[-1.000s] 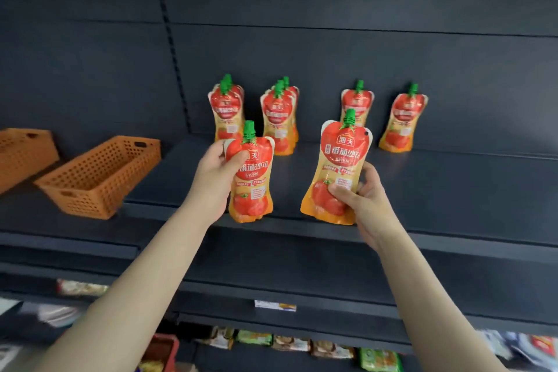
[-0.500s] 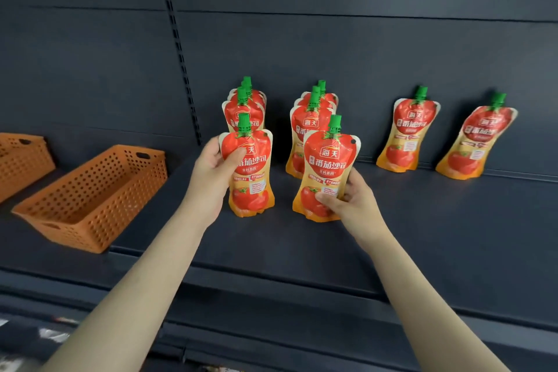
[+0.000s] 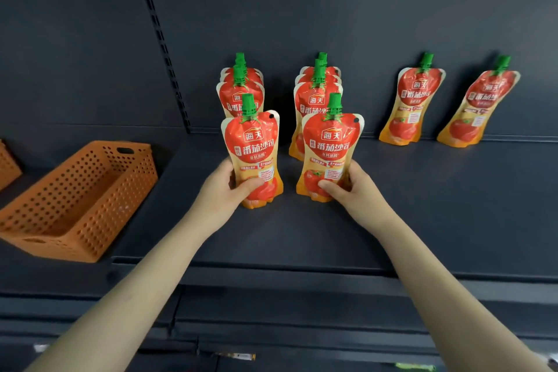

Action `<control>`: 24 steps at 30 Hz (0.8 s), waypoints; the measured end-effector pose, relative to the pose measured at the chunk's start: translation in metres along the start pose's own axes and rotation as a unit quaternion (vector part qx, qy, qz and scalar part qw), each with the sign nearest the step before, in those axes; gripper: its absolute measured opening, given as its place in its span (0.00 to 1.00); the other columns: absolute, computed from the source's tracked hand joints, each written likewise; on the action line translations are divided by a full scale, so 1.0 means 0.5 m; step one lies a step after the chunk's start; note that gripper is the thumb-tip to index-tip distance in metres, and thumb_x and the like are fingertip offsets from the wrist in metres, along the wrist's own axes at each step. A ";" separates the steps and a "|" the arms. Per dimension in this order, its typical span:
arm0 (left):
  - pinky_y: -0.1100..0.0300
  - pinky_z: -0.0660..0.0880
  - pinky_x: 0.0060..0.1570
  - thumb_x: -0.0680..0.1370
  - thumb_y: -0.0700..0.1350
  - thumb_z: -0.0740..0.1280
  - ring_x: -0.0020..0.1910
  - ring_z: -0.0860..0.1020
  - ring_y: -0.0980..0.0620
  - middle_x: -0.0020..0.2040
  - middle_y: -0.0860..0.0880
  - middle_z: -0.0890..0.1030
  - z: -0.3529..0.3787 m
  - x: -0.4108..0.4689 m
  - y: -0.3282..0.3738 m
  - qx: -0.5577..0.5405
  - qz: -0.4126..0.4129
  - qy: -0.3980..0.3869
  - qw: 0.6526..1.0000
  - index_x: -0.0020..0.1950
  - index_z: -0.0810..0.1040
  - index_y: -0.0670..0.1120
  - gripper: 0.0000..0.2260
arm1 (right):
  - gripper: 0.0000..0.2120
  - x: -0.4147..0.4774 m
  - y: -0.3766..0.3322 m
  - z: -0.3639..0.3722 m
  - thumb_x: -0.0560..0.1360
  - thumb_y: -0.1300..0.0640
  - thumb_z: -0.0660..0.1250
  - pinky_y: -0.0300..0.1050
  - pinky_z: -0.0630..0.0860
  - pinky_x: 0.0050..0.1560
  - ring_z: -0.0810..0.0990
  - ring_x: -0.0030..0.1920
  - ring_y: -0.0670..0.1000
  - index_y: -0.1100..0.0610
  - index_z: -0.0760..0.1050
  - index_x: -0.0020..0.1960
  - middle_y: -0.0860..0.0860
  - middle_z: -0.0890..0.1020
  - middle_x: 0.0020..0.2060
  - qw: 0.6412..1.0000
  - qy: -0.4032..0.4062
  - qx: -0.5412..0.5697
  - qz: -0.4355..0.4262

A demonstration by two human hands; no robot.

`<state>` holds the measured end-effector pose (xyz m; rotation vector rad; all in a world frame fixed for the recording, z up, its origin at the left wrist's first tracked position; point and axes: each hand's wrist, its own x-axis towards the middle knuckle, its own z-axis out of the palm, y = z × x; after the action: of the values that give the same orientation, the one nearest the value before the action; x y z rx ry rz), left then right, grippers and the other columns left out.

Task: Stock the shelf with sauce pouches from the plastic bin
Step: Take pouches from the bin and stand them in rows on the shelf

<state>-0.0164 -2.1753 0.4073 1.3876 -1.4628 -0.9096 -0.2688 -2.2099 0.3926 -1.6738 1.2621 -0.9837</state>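
My left hand (image 3: 223,190) grips the lower part of a red and yellow sauce pouch (image 3: 252,148) with a green cap, standing upright on the dark shelf (image 3: 422,214). My right hand (image 3: 350,187) grips a second pouch (image 3: 329,148) the same way, just to its right. Each held pouch stands at the front of a row: the left row of pouches (image 3: 240,90) and the middle row of pouches (image 3: 315,90) run back to the wall. Two single pouches (image 3: 412,100) (image 3: 480,106) lean against the back wall farther right.
An orange perforated plastic basket (image 3: 78,199) sits on the shelf at the left, and the edge of another orange basket (image 3: 7,163) shows at the far left. A slotted upright (image 3: 160,39) runs up the back wall. Lower shelf edges lie below my arms.
Both hands have slid down from the upper part to the lower part of their pouches, and both pouches have come down onto the shelf in front of the rows. The view has moved closer.
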 end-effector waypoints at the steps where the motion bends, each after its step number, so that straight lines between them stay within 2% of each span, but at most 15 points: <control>1: 0.58 0.77 0.58 0.74 0.52 0.72 0.57 0.79 0.58 0.58 0.58 0.80 -0.006 0.007 -0.003 0.009 0.003 0.005 1.000 0.63 0.73 0.56 0.18 | 0.20 0.002 -0.001 0.004 0.75 0.52 0.70 0.44 0.75 0.63 0.78 0.59 0.43 0.46 0.68 0.64 0.42 0.79 0.58 1.000 0.003 -0.005 0.000; 4: 0.60 0.77 0.56 0.75 0.51 0.72 0.57 0.79 0.58 0.57 0.58 0.80 -0.029 0.037 -0.010 0.018 0.015 0.007 1.000 0.63 0.73 0.55 0.18 | 0.23 0.015 -0.006 0.022 0.74 0.53 0.72 0.47 0.76 0.63 0.78 0.60 0.43 0.46 0.66 0.66 0.42 0.79 0.59 1.000 0.025 -0.008 -0.008; 9: 0.63 0.77 0.53 0.75 0.48 0.73 0.56 0.80 0.59 0.57 0.58 0.81 -0.058 0.092 -0.028 -0.016 0.022 0.009 1.000 0.65 0.70 0.56 0.21 | 0.35 0.043 -0.022 0.062 0.73 0.57 0.73 0.42 0.75 0.61 0.75 0.62 0.45 0.48 0.57 0.73 0.43 0.75 0.61 0.995 0.095 -0.017 -0.023; 12: 0.61 0.77 0.55 0.75 0.50 0.72 0.57 0.80 0.59 0.57 0.58 0.81 -0.064 0.120 -0.038 -0.031 0.025 0.000 0.999 0.65 0.71 0.56 0.20 | 0.35 0.060 -0.023 0.079 0.74 0.57 0.72 0.44 0.74 0.62 0.75 0.63 0.45 0.47 0.57 0.74 0.42 0.75 0.61 0.990 0.130 -0.046 -0.027; 16: 0.65 0.75 0.52 0.75 0.52 0.72 0.58 0.77 0.58 0.60 0.56 0.78 -0.068 0.138 -0.055 -0.002 0.026 0.019 0.999 0.64 0.73 0.56 0.19 | 0.36 0.074 -0.014 0.087 0.74 0.54 0.72 0.54 0.74 0.64 0.73 0.66 0.49 0.43 0.56 0.74 0.44 0.75 0.64 0.981 0.172 -0.086 -0.033; 18: 0.66 0.74 0.50 0.74 0.52 0.73 0.57 0.76 0.58 0.60 0.56 0.78 -0.070 0.137 -0.067 0.017 0.028 0.021 0.999 0.64 0.72 0.56 0.20 | 0.37 0.077 -0.010 0.086 0.74 0.54 0.72 0.56 0.75 0.63 0.74 0.65 0.49 0.41 0.55 0.75 0.46 0.75 0.64 0.978 0.184 -0.094 -0.032; 21: 0.64 0.75 0.49 0.73 0.49 0.74 0.54 0.77 0.60 0.55 0.60 0.78 -0.070 0.134 -0.075 0.012 0.028 0.025 0.999 0.62 0.72 0.54 0.20 | 0.39 0.080 -0.009 0.081 0.74 0.54 0.71 0.54 0.74 0.64 0.74 0.65 0.49 0.40 0.52 0.76 0.46 0.75 0.64 0.974 0.198 -0.108 -0.035; 24: 0.66 0.74 0.47 0.74 0.49 0.74 0.52 0.78 0.60 0.54 0.59 0.79 -0.064 0.141 -0.075 0.022 0.038 0.035 0.998 0.61 0.72 0.52 0.18 | 0.40 0.087 -0.009 0.075 0.75 0.55 0.71 0.48 0.75 0.62 0.75 0.64 0.48 0.40 0.51 0.77 0.46 0.76 0.63 0.975 0.194 -0.103 -0.032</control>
<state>0.0287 -2.2468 0.3910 1.3712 -1.4796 -0.7774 -0.2243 -2.2459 0.3876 -1.7406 1.6184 -1.3016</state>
